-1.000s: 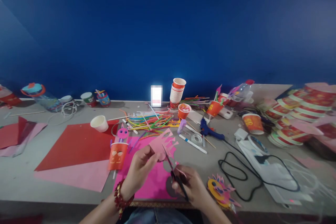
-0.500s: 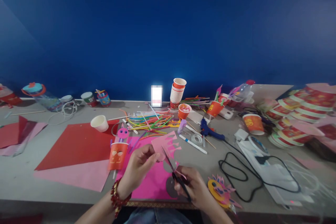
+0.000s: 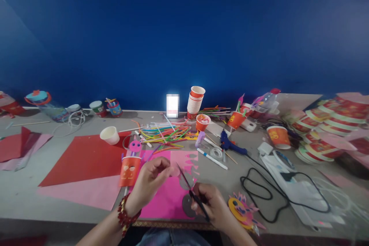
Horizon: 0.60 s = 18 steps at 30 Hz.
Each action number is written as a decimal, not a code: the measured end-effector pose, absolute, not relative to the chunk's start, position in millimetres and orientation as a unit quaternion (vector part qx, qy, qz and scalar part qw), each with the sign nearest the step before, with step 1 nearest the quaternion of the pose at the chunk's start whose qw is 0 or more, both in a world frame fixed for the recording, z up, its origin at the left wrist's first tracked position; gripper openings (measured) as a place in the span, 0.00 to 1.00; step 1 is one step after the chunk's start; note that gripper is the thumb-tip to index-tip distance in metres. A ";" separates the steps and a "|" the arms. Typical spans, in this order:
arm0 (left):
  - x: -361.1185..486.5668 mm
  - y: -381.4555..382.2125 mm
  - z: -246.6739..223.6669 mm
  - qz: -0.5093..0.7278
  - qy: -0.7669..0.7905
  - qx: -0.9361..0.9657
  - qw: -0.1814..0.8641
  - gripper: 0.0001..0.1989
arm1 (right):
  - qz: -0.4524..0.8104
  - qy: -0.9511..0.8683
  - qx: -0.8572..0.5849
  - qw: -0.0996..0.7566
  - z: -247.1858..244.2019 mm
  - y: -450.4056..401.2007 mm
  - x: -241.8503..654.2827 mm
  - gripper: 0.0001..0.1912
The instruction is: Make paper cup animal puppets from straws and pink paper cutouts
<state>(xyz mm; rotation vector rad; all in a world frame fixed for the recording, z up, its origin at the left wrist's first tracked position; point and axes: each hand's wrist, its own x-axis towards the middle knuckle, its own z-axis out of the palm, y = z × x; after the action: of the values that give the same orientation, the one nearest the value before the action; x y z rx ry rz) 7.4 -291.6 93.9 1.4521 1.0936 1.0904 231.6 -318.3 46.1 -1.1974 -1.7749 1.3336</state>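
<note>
No writing is legible; gold marks [image 3: 274, 135] on an orange cup [image 3: 284, 140] are too blurred.

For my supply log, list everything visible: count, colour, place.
scissors: one, black-handled, centre
fringed paper: one, light pink, centre
craft sheets: several, red or pink, left and centre
cup figure: one, orange and pink, left
open cup: one, white, left
craft stems: many, multicoloured, centre
cup stack: one, white-orange, back
glue gun: one, blue, right
loose cups: several, orange, right
round ornament: one, yellow-pink, right
piled containers: several, red-white, right
lidded jar: one, blue-topped, left
table: one, grey, beneath
wall: one, blue, behind
left hand: one, pinching fringed paper
right hand: one, holding scissors
</note>
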 end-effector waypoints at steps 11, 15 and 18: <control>5.1 -288.5 102.7 0.448 0.438 0.595 0.504 0.12 | 0.474 -0.698 -0.435 0.315 48.1 -317.4 230.4 0.29; 12.8 -293.9 95.7 0.486 0.433 0.586 0.483 0.10 | 0.450 -0.707 -0.430 0.337 44.0 -317.3 227.7 0.30; 17.7 -297.6 90.0 0.494 0.436 0.584 0.475 0.10 | 0.441 -0.710 -0.429 0.342 42.5 -317.9 225.7 0.29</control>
<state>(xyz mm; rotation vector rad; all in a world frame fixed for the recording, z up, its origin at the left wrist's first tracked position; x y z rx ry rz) 17.7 -297.6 90.0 1.4277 1.0665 1.2069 225.7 -317.9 42.5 -1.1165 -1.8473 1.1463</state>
